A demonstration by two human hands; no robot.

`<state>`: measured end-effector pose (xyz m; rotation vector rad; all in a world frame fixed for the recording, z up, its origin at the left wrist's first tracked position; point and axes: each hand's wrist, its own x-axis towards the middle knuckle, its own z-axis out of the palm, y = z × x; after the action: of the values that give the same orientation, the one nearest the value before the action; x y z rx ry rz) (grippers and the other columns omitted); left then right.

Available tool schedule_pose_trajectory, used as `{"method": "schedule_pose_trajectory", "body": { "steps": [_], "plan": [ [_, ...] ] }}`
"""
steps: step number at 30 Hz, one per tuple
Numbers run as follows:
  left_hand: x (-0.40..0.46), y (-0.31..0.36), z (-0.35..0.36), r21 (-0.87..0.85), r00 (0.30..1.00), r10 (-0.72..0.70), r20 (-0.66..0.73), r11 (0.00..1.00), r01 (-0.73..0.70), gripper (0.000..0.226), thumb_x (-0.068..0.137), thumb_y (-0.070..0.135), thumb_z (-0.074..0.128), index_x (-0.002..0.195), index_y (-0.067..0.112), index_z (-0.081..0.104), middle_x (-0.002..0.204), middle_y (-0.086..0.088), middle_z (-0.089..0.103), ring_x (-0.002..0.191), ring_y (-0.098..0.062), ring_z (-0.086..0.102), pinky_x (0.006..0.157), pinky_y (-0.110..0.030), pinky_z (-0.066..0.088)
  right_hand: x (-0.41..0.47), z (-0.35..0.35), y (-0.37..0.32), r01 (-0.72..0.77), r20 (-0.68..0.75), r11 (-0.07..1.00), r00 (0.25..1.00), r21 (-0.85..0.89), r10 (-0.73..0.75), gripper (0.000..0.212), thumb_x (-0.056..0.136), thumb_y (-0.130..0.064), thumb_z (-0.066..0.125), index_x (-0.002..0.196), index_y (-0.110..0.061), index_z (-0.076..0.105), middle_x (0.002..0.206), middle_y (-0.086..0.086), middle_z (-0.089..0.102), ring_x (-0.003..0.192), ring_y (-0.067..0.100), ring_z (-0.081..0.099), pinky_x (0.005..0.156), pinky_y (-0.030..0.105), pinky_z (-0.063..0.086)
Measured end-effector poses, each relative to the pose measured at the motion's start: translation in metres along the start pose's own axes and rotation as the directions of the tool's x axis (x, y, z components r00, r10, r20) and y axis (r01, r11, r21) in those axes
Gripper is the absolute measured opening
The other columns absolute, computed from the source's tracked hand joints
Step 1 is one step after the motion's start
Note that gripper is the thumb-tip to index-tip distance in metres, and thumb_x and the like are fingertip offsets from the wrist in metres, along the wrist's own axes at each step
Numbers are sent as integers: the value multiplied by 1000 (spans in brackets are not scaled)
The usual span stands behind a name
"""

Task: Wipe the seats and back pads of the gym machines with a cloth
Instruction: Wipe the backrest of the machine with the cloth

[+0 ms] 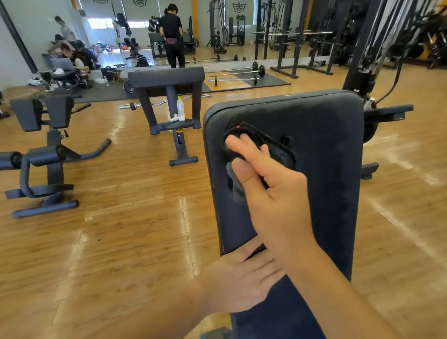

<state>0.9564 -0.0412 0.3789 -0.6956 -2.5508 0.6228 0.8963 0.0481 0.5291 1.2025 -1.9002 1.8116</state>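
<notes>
I have the right hand (267, 193) pressing a dark cloth (261, 148) onto the bench back pad (328, 163), fingers and thumb curled round it near the pad's far left corner. My left hand (238, 280) rests on the pad's near left edge, fingers fairly straight. I'd judge this pad partly wiped; the preacher bench (166, 79) beyond the pad looks untouched.

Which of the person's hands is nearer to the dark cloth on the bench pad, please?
Right. The right hand presses the cloth against the bench pad; the left hand rests on the pad's near left edge, apart from the cloth.
</notes>
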Motion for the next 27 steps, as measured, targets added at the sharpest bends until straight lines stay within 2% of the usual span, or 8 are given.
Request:
{"method": "schedule_pose_trajectory", "body": {
  "steps": [2, 4, 6, 9, 12, 16, 24, 27],
  "plan": [
    [5, -6, -5, 43, 996, -50, -69, 998, 54, 46, 97, 39, 57, 134, 12, 57, 131, 3, 67, 136, -25, 39, 121, -45, 35, 2, -15, -6, -62, -62, 994, 996, 89, 68, 31, 99, -18, 55, 127, -30, 59, 108, -14, 71, 109, 7, 65, 96, 37, 53],
    [3, -2, 6, 203, 997, -31, -70, 978, 45, 62, 104, 42, 44, 155, 9, 31, 157, -2, 45, 150, -27, 21, 124, -48, 26, 7, -27, -7, -76, -183, 987, 978, 142, 102, 30, 99, -17, 56, 126, -22, 65, 103, -14, 72, 100, 3, 67, 85, 24, 54],
    [2, -1, 5, 213, 998, -56, 34, 976, 48, 62, 108, 41, 35, 161, 12, 23, 169, -6, 24, 156, -26, 16, 127, -51, 13, 16, -36, -5, -62, -285, 986, 953, 156, 105, 29, 99, -15, 56, 126, -17, 66, 112, -12, 71, 108, 1, 64, 93, 24, 51],
    [-2, 3, 4, 291, 998, -61, 4, 955, 58, 61, 109, 37, 28, 163, 10, 20, 171, -10, 12, 158, -26, 11, 127, -53, 3, 27, -40, -2, -72, -316, 986, 942, 149, 116, 29, 100, -16, 55, 127, -17, 65, 116, -8, 70, 112, 4, 63, 97, 28, 50],
    [-21, 21, 15, 306, 1000, 26, 13, 952, -29, 57, 108, 29, 23, 162, 8, 24, 171, -10, 17, 158, -27, 13, 126, -53, 3, 30, -36, 1, -77, -249, 995, 964, 66, 91, 30, 100, -17, 55, 128, -18, 64, 121, -10, 68, 118, 2, 60, 100, 26, 49],
    [-58, 52, 35, 286, 992, 63, 113, 954, -93, 55, 109, 30, 37, 160, 12, 31, 170, -6, 20, 157, -23, 18, 128, -50, 10, 25, -34, 11, -32, -143, 999, 989, -27, 28, 31, 100, -12, 54, 130, -17, 61, 119, -28, 55, 132, -2, 44, 114, 30, 35],
    [-68, 57, 47, 327, 987, 93, 134, 936, -133, 59, 108, 32, 28, 163, 11, 21, 173, -7, 9, 159, -23, 8, 126, -51, -2, 15, -31, 31, 86, 62, 993, 995, -81, -81, 34, 99, -8, 53, 132, -12, 59, 136, -2, 57, 139, 9, 38, 121, 31, 22],
    [-68, 58, 47, 301, 988, 93, 127, 945, -128, 60, 108, 35, 31, 163, 12, 23, 173, -7, 8, 159, -22, 9, 126, -50, -2, 7, -32, 36, 153, 152, 980, 979, -126, -133, 33, 98, -9, 54, 131, -11, 60, 136, -2, 56, 139, 11, 40, 121, 31, 23]
  ]
}}
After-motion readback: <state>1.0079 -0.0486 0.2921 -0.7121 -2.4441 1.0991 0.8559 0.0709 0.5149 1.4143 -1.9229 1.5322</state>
